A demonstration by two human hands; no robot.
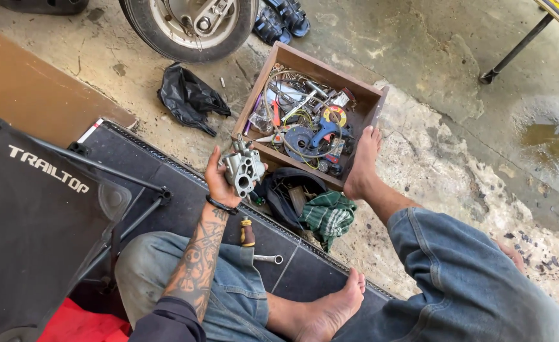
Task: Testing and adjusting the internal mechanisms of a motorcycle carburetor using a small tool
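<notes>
My left hand (219, 180) holds up a grey metal carburettor (244, 170) by its side, just in front of a wooden tool box (369, 104). My right hand (515, 256) is mostly hidden behind my right knee; only a few fingers show near the concrete floor. Whether it holds anything cannot be seen. I sit on a dark mat (165, 190) with bare feet, the right foot resting against the box's near corner.
The box is full of several tools, wires and small parts. A dark bag and green checked cloth (329, 215) lie beside it. A small screwdriver (248, 232) and wrench (268, 258) lie on the mat. A wheel (188, 25), black plastic bag (188, 98) and folding chair (39, 209) are nearby.
</notes>
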